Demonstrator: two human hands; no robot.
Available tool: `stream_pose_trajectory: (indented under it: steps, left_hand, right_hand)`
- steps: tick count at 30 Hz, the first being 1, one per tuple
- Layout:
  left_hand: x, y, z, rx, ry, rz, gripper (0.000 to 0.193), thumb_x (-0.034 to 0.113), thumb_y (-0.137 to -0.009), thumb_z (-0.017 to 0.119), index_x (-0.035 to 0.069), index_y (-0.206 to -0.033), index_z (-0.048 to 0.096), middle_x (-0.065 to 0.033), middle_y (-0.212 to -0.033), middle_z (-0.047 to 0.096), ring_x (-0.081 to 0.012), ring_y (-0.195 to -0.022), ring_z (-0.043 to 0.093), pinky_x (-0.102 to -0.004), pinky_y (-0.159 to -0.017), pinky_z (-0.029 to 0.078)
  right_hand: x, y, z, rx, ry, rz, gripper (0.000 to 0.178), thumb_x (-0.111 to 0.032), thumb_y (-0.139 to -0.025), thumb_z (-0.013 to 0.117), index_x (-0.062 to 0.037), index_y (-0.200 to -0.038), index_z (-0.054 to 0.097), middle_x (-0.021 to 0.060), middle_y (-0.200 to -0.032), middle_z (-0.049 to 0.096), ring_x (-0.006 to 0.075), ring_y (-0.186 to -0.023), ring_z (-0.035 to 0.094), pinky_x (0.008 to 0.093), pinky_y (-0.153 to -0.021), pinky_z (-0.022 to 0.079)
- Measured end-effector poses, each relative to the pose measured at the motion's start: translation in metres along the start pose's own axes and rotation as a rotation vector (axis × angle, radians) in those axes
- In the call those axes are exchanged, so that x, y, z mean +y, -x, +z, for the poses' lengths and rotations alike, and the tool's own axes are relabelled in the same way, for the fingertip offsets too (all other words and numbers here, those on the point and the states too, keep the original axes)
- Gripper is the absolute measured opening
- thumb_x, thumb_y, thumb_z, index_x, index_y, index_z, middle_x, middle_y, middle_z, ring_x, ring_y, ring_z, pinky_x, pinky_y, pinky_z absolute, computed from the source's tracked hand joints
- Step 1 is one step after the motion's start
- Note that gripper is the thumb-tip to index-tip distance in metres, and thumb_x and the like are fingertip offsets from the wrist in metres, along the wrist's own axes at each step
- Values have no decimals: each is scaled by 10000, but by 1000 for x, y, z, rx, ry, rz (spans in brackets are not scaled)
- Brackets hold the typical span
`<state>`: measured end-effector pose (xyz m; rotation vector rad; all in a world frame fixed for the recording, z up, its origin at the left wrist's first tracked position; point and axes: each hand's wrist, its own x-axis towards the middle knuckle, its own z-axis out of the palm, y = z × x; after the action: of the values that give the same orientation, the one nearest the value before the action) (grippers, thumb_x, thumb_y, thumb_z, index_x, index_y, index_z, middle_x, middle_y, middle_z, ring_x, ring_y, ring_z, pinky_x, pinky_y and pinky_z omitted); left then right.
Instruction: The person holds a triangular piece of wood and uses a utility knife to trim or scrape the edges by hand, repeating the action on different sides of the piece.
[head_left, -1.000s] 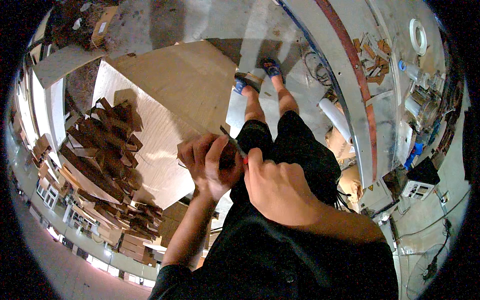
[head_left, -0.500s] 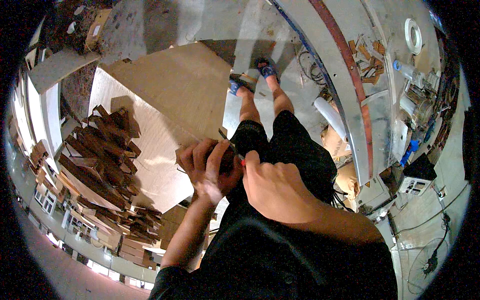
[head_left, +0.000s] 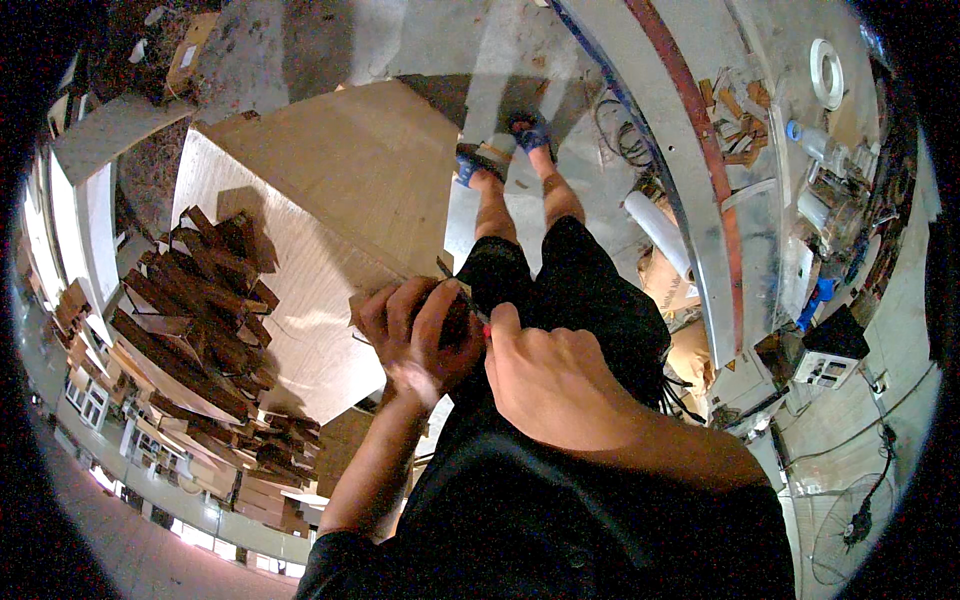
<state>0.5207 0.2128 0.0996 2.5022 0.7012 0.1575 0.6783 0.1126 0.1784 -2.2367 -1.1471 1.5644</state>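
Observation:
In front of my body, my left hand (head_left: pixel 418 335) is closed, its fingers curled round a dark brown wooden piece (head_left: pixel 358 304). Most of that piece is hidden by the fingers and palm. Right beside it, my right hand (head_left: pixel 545 375) is closed on a slim tool with a red part (head_left: pixel 487 331). Only a sliver of the tool shows between the two hands, so its kind cannot be made out. To the left, a pile of dark brown wooden pieces (head_left: pixel 205 305) lies on a pale wooden panel (head_left: pixel 320 310).
A large brown board (head_left: pixel 340 150) adjoins the pale panel. On the right runs a long curved edge with a rust-red strip (head_left: pixel 715 170). Wood scraps (head_left: pixel 740 125), a white ring (head_left: pixel 826 75), a clear bottle (head_left: pixel 815 140) and a fan (head_left: pixel 835 530) lie beyond it.
The view has shifted very slightly. Both hands keep nearly the same hold and place, close together.

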Motion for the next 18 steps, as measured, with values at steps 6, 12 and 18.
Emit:
stream_pose_trajectory:
  steps: [6,12,18]
  left_hand:
    - [0,-1,-1,8,-9,7,573,235,-664,831,204,-1210,658,-34,-1183,621,-301,-1090,518,-517,-976,382]
    - [0,-2,-2,9,15,-6,604,255,-669,838,178,-1234,637,-50,-1176,617,-308,-1087,524,-519,-988,380]
    - [0,-4,-2,4,31,5,620,224,-650,847,182,-1231,635,-50,-1166,614,-314,-1096,524,-513,-984,390]
  right_hand:
    - [1,-2,4,39,14,-1,197,-197,-956,591,-10,-947,531,176,-609,659,348,-550,694,445,-496,564]
    - [3,-3,8,105,82,-72,191,-199,-953,597,-17,-962,538,133,-599,658,287,-529,694,394,-479,555]
    - [3,0,4,99,72,-55,186,-196,-951,603,-22,-962,538,123,-598,656,285,-527,692,394,-475,552]
